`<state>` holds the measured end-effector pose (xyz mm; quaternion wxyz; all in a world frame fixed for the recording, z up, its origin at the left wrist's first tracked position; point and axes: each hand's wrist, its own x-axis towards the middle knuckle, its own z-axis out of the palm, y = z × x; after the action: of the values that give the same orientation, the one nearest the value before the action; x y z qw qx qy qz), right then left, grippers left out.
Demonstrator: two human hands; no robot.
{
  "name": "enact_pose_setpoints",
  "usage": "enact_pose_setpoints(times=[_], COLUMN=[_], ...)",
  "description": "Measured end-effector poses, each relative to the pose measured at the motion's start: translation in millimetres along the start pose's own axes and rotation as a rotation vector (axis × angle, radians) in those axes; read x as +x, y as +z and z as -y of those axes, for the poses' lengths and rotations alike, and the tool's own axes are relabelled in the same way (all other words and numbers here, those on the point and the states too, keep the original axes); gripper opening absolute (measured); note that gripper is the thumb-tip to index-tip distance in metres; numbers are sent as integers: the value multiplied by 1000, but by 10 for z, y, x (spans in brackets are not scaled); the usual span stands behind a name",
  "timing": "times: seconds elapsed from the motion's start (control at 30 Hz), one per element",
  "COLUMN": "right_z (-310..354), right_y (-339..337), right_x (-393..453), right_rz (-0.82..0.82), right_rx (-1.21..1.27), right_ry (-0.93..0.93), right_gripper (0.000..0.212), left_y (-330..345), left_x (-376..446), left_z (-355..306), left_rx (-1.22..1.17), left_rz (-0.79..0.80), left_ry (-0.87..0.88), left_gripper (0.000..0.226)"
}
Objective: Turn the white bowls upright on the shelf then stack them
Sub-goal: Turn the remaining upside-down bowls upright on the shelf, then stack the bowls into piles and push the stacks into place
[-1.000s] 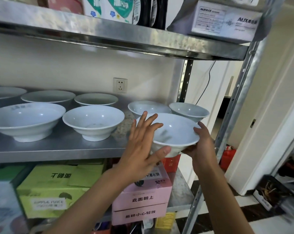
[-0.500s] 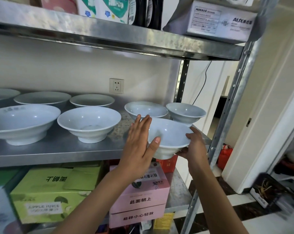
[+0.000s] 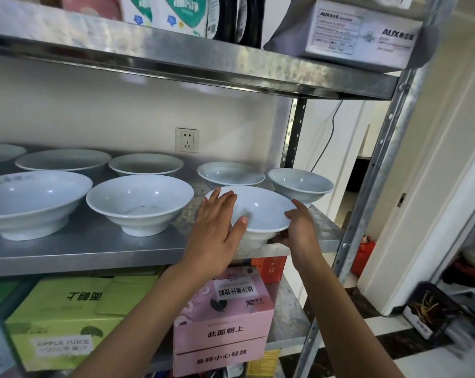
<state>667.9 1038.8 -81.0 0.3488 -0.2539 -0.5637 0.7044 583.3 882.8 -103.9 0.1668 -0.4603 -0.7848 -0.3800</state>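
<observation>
A white bowl [image 3: 260, 211] stands upright at the front right of the steel shelf [image 3: 100, 249]. My left hand [image 3: 214, 230] holds its left side, fingers straight along the rim and thumb inside. My right hand [image 3: 299, 227] grips its right rim, fingers curled under. Several more white bowls stand upright on the shelf: a middle one [image 3: 140, 203], a large one [image 3: 31, 200] at the left, and two [image 3: 230, 174] [image 3: 301, 185] behind the held bowl. Others [image 3: 146, 163] line the back.
The shelf's right post [image 3: 367, 214] rises just right of my right hand. An upper shelf [image 3: 203, 69] with boxes hangs overhead. Below are a pink carton [image 3: 222, 320] and a green juice box [image 3: 59, 323]. A wall socket [image 3: 187, 139] sits behind the bowls.
The bowl has come down from in front of the shelf edge onto the shelf at the front right. Both hands moved forward with it and stay on its rim.
</observation>
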Motion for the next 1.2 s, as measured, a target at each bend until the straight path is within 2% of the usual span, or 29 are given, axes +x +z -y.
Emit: enact_pose_setpoints(times=[0.17,0.4,0.47,0.63,0.73,0.8,0.97,1.07,1.2], right_z=[-45,-131,-150,-143,-135,-114,9,88,138], right_y=[175,314,308,318,245,168,-42,-181,-321], right_x=[239,434,452,416,388,391,420,448,645], right_rz=[17,21,16,28,41,1,-135,-175,-244], right_rx=[-14,4,-11,-39,-116,-166,-295,-354,-394], right_ry=[38,72,66,55,18,-30,-149,-210,-197], right_gripper=[51,55,55,48,45,42,50,45,45], left_y=[-112,-167,-167,-179,-192,-198,-149,-87,-7], left_x=[197,332,343,347,310,309,445,510,537], left_z=[98,58,64,98,76,36,-174,-318,-369], left_rx=[229,530,514,498,502,502,427,359,289], left_rz=[152,269,283,266,184,132,54,68,73], left_ry=[-74,-209,-219,-202,-130,-65,65,106,124], left_gripper=[81,72,64,64,78,85,75,78,76])
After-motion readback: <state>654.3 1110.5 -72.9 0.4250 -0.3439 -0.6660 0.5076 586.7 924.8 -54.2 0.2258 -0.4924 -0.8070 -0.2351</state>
